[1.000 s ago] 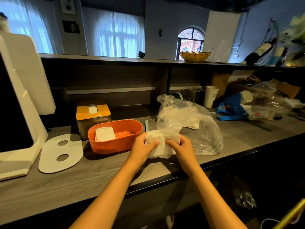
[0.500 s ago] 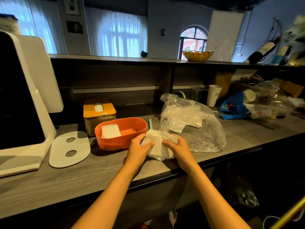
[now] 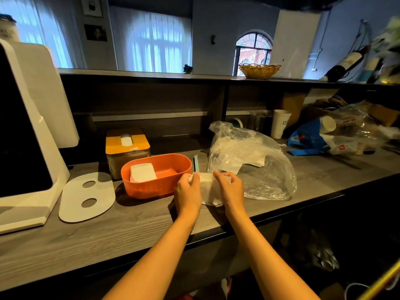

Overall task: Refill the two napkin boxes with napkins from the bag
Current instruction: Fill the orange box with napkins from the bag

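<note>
Both hands hold a stack of white napkins (image 3: 208,189) just above the counter, right of the orange napkin box (image 3: 151,188). My left hand (image 3: 187,192) grips the stack's left end and my right hand (image 3: 230,189) grips its right end. The orange box is open-topped, with a few white napkins (image 3: 142,172) lying in its left half. Behind it stands a second napkin box (image 3: 127,148) with a yellow lid and a napkin showing in its slot. The clear plastic bag (image 3: 249,161) with more napkins lies to the right, touching the stack.
The white oval lid (image 3: 86,197) with two holes lies left of the orange box. A large white screen stand (image 3: 28,148) fills the left. Paper cup (image 3: 280,123), blue bag (image 3: 307,139) and clutter sit at the back right. The counter's front edge (image 3: 281,215) runs near my wrists.
The napkin stack has been lifted a little and drawn left toward the orange box, turned more edge-on between my hands. The view has shifted slightly.
</note>
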Demonstrator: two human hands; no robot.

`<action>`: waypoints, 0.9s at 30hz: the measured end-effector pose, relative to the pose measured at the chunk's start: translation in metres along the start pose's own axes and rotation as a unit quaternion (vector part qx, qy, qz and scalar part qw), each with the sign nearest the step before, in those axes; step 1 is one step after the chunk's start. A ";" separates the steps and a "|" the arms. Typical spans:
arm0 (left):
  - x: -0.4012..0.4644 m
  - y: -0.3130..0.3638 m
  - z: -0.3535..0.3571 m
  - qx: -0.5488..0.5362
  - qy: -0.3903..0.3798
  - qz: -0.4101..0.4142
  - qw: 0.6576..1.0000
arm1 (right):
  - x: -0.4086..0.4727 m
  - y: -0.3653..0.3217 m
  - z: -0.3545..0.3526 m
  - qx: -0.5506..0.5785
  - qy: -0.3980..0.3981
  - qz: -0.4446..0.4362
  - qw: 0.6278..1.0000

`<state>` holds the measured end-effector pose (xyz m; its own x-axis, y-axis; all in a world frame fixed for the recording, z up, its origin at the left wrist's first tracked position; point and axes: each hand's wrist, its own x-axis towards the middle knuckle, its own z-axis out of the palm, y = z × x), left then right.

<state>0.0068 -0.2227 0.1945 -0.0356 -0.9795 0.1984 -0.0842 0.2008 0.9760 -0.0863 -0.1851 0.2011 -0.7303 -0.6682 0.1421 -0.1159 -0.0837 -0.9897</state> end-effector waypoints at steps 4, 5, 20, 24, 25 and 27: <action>-0.001 -0.001 -0.002 0.006 0.008 0.010 1.000 | 0.001 0.005 -0.003 0.009 0.012 -0.028 1.000; -0.002 0.000 -0.002 -0.005 0.000 0.016 1.000 | 0.001 0.005 -0.002 0.010 -0.002 -0.029 1.000; -0.004 0.000 -0.003 0.041 0.034 0.049 0.997 | 0.003 0.010 0.001 -0.025 -0.022 -0.014 0.999; -0.007 0.002 -0.001 0.056 -0.008 0.091 0.994 | 0.001 0.008 0.004 -0.050 -0.055 -0.038 0.997; -0.007 0.002 -0.001 0.074 -0.010 0.101 0.992 | 0.001 0.008 0.004 -0.056 -0.047 -0.042 0.996; -0.008 0.001 -0.002 0.092 -0.004 0.105 0.990 | 0.001 0.009 0.004 -0.067 -0.031 -0.048 0.996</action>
<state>0.0087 -0.2147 0.1944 -0.0802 -0.9158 0.3935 -0.2548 0.4005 0.8802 -0.0857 -0.1897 0.1920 -0.6694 -0.7062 0.2308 -0.2754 -0.0527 -0.9599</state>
